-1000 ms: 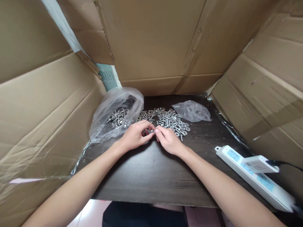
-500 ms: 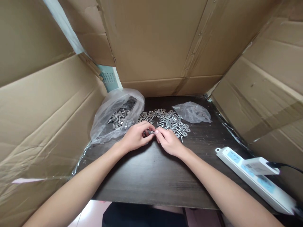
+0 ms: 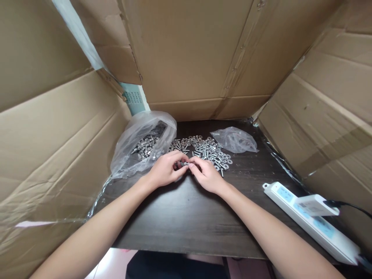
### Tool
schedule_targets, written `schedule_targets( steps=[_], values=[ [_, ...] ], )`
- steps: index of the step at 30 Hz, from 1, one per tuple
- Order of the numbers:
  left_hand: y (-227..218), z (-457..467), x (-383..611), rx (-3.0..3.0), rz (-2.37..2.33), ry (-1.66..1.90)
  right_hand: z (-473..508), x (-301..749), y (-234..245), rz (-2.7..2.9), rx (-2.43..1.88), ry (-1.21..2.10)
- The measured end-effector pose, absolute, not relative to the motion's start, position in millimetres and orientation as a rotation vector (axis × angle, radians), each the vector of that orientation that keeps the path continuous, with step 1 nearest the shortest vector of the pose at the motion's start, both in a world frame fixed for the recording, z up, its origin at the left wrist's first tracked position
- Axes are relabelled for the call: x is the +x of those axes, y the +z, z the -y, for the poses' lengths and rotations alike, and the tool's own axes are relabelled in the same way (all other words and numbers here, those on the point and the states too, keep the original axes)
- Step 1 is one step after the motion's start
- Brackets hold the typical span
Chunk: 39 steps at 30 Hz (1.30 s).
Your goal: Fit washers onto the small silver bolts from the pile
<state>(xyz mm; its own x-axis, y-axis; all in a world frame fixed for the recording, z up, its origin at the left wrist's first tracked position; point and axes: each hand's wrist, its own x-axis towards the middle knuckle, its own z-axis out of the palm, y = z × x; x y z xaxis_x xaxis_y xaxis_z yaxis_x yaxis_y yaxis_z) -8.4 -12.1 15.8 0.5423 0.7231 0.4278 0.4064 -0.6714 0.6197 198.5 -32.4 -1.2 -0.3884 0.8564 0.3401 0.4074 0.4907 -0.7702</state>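
Note:
My left hand (image 3: pixel 169 169) and my right hand (image 3: pixel 207 173) meet fingertip to fingertip over the near side of a hardware pile. Between them is a small metal bolt (image 3: pixel 186 164), with what looks like a nut or washer on it; the fingers partly hide it. The left thumb and forefinger pinch one end, while the right thumb and fingers close on the other. Just beyond the hands lie loose bolts, nuts and flat washers (image 3: pixel 213 153). Left of them, an open clear plastic bag (image 3: pixel 123 161) holds many assembled metal fasteners (image 3: pixel 147 145).
A second, crumpled clear bag (image 3: pixel 235 139) lies at the back right. On the right side a white power strip (image 3: pixel 310 223) carries a plugged-in white adapter (image 3: pixel 318 205) with a black cable. Cardboard walls (image 3: pixel 200 58) enclose the dark tabletop (image 3: pixel 180 221) at the back and sides.
The right fingers have shifted slightly around the bolt's end, and the thumb sits a little lower. Both hands stay together in the same place; the view has moved slightly.

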Motion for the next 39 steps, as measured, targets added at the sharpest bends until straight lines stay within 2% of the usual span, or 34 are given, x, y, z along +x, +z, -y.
schedule_targets(
  steps=[39],
  values=[
    [14.5, 10.3, -7.4, 2.312, -0.906, 0.936, 32.4, 198.6, -1.4, 2.012, -1.078, 0.776]
  ],
)
